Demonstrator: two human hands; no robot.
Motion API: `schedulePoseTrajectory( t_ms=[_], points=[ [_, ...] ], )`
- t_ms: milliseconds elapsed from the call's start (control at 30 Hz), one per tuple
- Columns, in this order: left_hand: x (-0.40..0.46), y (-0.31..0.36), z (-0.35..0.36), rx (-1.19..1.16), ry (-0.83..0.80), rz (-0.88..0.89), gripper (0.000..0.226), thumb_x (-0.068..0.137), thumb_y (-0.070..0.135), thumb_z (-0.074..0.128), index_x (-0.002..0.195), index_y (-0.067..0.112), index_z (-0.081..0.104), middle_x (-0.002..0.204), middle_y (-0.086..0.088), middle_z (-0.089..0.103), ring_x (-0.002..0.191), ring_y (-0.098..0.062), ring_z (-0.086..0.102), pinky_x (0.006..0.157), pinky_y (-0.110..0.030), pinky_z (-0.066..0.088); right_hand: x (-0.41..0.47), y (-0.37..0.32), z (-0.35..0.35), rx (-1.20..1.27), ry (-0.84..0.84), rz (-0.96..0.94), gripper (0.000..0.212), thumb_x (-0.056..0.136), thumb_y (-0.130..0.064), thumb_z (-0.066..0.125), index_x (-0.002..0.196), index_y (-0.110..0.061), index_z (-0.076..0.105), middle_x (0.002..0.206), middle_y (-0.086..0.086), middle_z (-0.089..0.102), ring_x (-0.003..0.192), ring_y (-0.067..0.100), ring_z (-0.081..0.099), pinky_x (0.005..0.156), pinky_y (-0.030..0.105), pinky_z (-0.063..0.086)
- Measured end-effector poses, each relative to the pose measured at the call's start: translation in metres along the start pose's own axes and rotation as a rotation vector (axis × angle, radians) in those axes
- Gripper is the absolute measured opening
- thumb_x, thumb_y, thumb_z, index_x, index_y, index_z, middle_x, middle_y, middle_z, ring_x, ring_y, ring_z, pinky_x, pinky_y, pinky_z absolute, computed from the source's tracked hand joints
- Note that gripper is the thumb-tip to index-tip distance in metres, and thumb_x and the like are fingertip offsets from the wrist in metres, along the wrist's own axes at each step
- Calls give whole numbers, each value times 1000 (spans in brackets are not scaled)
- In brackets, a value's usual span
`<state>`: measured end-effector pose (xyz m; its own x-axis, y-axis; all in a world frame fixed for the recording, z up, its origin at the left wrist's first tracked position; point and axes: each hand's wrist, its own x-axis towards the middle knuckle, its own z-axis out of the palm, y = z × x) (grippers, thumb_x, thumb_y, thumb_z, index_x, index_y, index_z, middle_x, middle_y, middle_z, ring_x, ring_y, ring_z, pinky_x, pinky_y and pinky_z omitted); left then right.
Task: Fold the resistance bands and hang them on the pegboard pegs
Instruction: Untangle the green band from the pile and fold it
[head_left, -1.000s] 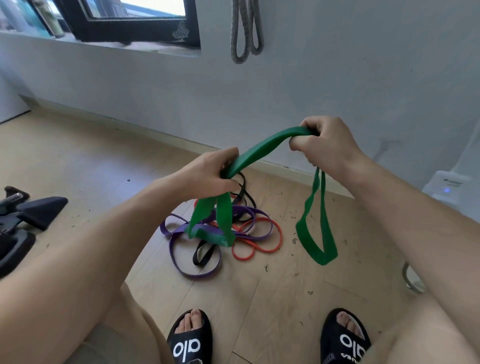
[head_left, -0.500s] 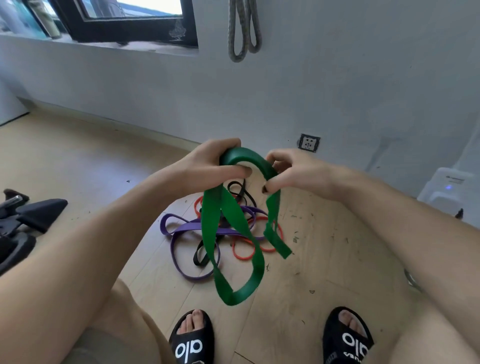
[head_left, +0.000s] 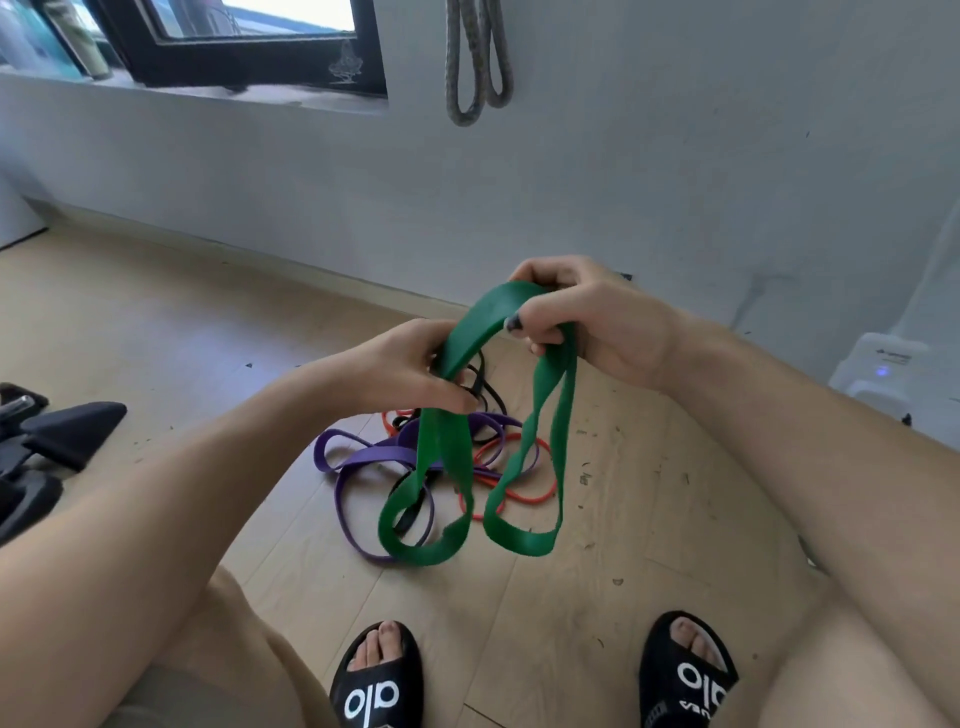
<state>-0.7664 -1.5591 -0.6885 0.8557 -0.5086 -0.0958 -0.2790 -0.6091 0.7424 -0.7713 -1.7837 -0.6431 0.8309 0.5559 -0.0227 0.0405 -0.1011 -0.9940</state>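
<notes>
A wide green resistance band (head_left: 556, 410) hangs between my two hands, folded so that two loops dangle above the floor. My left hand (head_left: 405, 369) grips one fold of it; my right hand (head_left: 587, 317) grips the other fold, a little higher and to the right. Below them on the wooden floor lies a tangle of a purple band (head_left: 363, 457), a red-orange band (head_left: 524, 493) and a thin black band (head_left: 488, 389). A grey band (head_left: 475, 62) hangs folded on the wall above; its peg is out of frame.
A black-framed window (head_left: 249, 57) with bottles on its sill is at the top left. Black equipment (head_left: 47, 447) lies on the floor at the left edge. A white device (head_left: 893, 374) stands at the right wall. My feet in black slides (head_left: 379, 680) are below.
My hands, close together half a second ago, have drawn apart a little, the right one rising. The green band now hangs in two separate loops rather than one long loop.
</notes>
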Motion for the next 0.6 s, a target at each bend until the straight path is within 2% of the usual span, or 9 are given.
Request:
schedulePoseTrajectory(
  t_ms=[33,100,200,300,367,433,500,600],
  points=[
    [0,-2,0,13,15,13,28,73,29,81,91,28,60,74,13,53,70,-10,52,67,-39,48,0,0,-5,6,34,-4,14,72,-9,67,84,-9,60,69,0,54,55,10,42,62,27,38],
    [0,-3,1,46,68,24,34,72,34,78,100,24,60,70,19,46,64,-7,46,62,-31,41,-1,2,-17,4,123,-15,11,75,-13,68,82,-11,61,64,-3,48,55,9,39,63,28,35],
    [1,-4,-3,37,131,18,29,72,32,73,95,19,60,65,17,45,60,-8,45,60,-28,37,-4,6,-31,-13,174,-12,11,78,-24,69,72,-18,62,63,-4,42,56,12,36,62,30,32],
    [2,-4,-7,58,144,44,25,79,32,77,85,25,54,71,8,51,62,-10,49,60,-29,40,-5,16,-39,-205,161,58,38,79,-54,68,68,-21,54,62,-3,41,58,15,36,64,34,32],
    [2,-1,-8,142,169,66,33,85,30,80,80,27,47,69,9,50,58,-5,45,55,-22,36,-6,26,-42,-497,161,152,60,75,-77,61,73,-18,60,65,-2,50,61,16,46,69,37,41],
    [3,8,-5,193,175,103,34,87,28,78,81,26,45,69,8,50,59,-6,45,53,-20,34,-8,32,-39,-648,118,289,76,70,-95,48,84,-25,73,74,-3,64,69,16,62,81,37,50],
    [4,15,-1,205,172,129,34,87,28,78,84,25,44,70,7,52,59,-7,46,53,-21,34,-7,32,-29,-585,62,337,73,78,-90,41,96,-28,75,87,1,73,78,18,72,88,38,55],
    [7,21,7,246,141,177,34,85,29,79,86,25,46,69,8,53,59,-6,49,53,-20,35,-6,24,-13,-340,41,226,64,92,-70,44,97,-13,73,91,8,74,81,19,70,88,38,54]
  ],
)
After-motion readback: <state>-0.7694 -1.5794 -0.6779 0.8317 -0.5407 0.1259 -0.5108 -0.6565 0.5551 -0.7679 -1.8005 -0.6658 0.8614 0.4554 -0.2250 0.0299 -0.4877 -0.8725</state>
